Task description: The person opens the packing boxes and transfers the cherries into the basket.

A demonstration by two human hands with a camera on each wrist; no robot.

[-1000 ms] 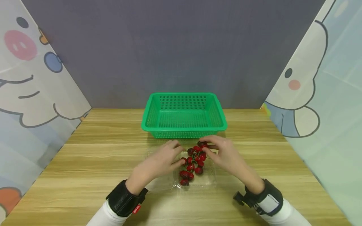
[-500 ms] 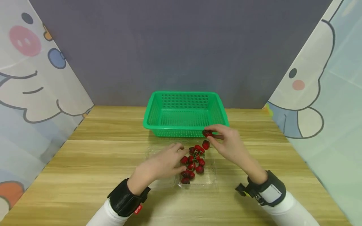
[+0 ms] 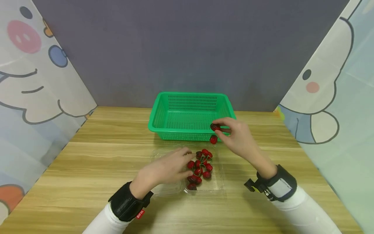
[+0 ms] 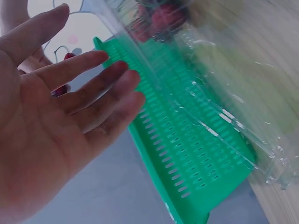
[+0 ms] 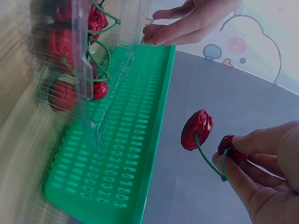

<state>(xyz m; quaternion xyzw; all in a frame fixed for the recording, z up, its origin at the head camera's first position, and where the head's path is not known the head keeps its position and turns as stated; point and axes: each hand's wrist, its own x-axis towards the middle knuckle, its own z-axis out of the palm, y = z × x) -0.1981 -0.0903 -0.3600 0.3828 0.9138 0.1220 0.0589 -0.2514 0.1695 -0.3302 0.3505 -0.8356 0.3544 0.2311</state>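
Note:
My right hand (image 3: 238,136) pinches a dark red cherry (image 5: 229,145) between thumb and fingertips over the near right rim of the green basket (image 3: 187,131). By a joined green stem, a second cherry (image 5: 197,129) hangs from it. Several more cherries (image 3: 198,171) with green stems lie in a clear plastic clamshell box (image 3: 216,183) in front of the basket. Over the box's left part is my left hand (image 3: 166,165), its fingertips at the edge of the pile. In the left wrist view its fingers (image 4: 100,93) are extended and the palm holds nothing.
The basket has slotted walls and stands on a wooden table (image 3: 111,152) against a grey backdrop (image 3: 187,48). Cartoon-printed panels (image 3: 330,97) flank the table on both sides. The box's clear lid (image 3: 166,191) lies folded out to the left.
My right hand has lifted a cherry pair out of the box and carried it up and away to the basket's near rim. The left hand stays low by the pile, fingers shifted slightly.

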